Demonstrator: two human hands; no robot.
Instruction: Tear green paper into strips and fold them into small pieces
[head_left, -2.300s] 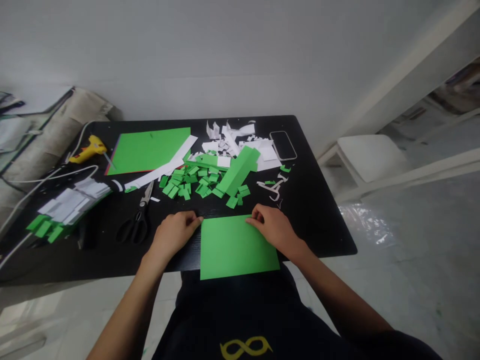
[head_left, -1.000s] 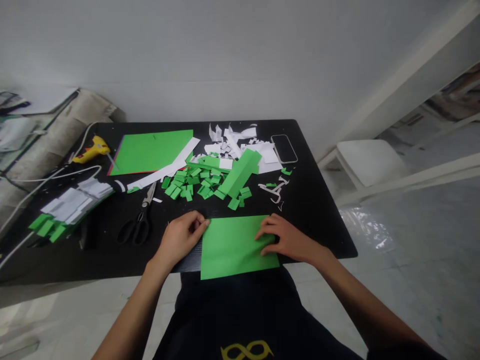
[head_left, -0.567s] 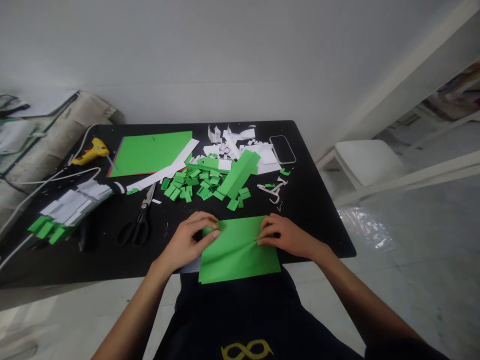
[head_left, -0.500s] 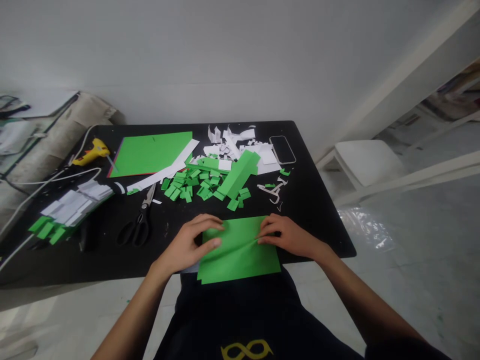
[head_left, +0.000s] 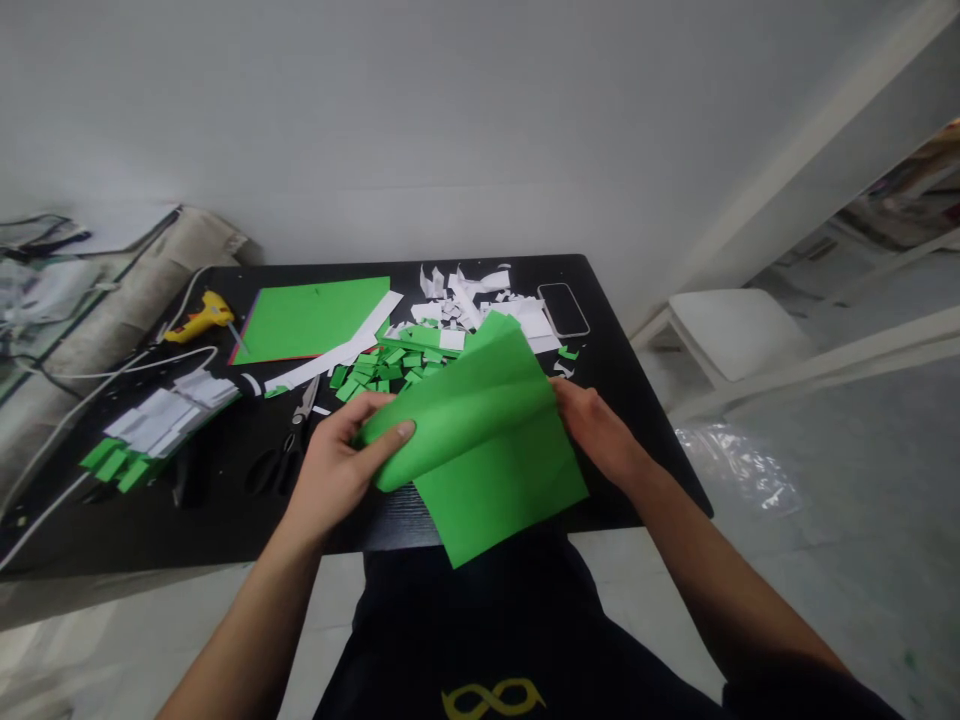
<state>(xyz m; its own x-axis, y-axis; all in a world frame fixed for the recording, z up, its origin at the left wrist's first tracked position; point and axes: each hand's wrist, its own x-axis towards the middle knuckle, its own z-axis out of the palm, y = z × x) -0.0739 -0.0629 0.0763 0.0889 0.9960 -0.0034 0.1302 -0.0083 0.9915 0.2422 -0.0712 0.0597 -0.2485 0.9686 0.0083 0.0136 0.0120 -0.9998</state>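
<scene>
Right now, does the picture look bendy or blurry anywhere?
Head view: the table curves and splays toward the corners, a wide-lens bend. Head view: the green paper, held by the left hand and right hand, is sharp, while the far left edge smears. Head view: the light is soft and even, with no hard shadows, and only the plastic sheet on the floor glints.

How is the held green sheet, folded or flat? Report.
Half folded: green sheet curls over at left hand; right hand grips its edge.
</scene>
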